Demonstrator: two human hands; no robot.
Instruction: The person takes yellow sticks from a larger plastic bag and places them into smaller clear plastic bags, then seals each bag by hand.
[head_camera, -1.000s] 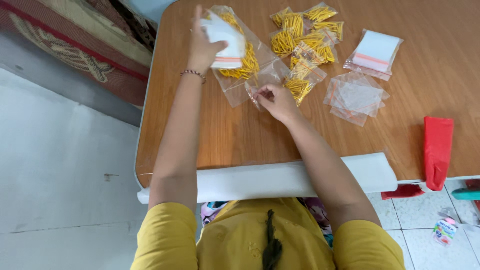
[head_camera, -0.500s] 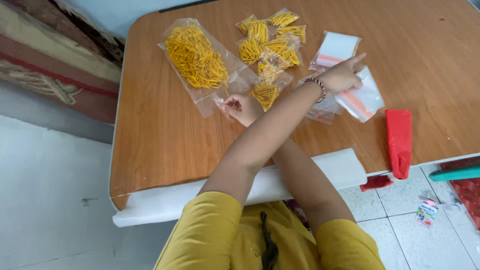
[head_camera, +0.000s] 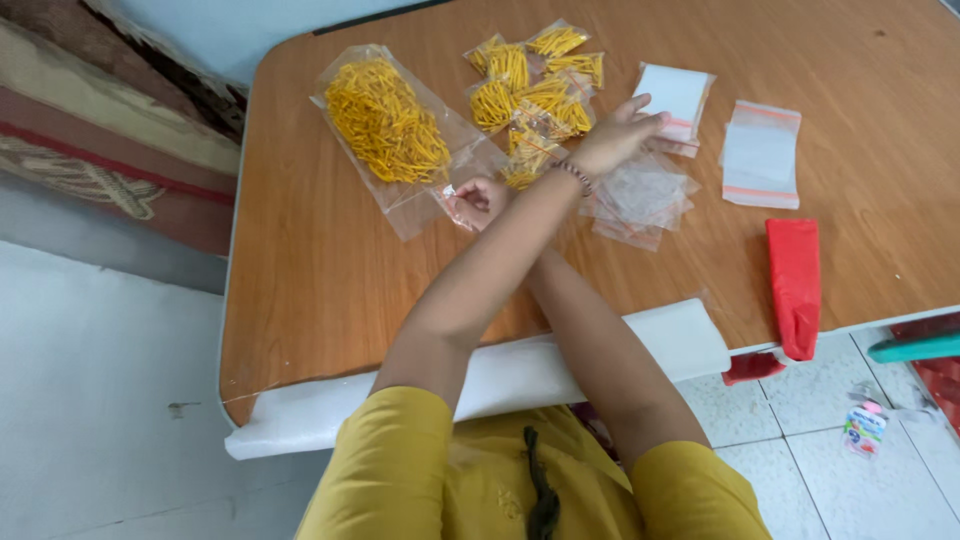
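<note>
The person's arms cross over the brown wooden table (head_camera: 330, 280). The left hand (head_camera: 615, 135) reaches across to the right, fingers loosely spread, resting at the near edge of a white stack of small zip bags (head_camera: 678, 95) and just above a loose pile of clear empty zip bags (head_camera: 645, 200). The right hand (head_camera: 478, 198) lies to the left, fingers curled in a pinch on the near corner of a large clear bag of yellow rubber bands (head_camera: 385, 125); what the fingertips grip is too small to make out.

Small filled bags of yellow bands (head_camera: 530, 85) sit between the two hands. A red folded plastic bag (head_camera: 795, 280) overhangs the near table edge. Open tabletop lies at near left and far right. The table's far right corner is cut off.
</note>
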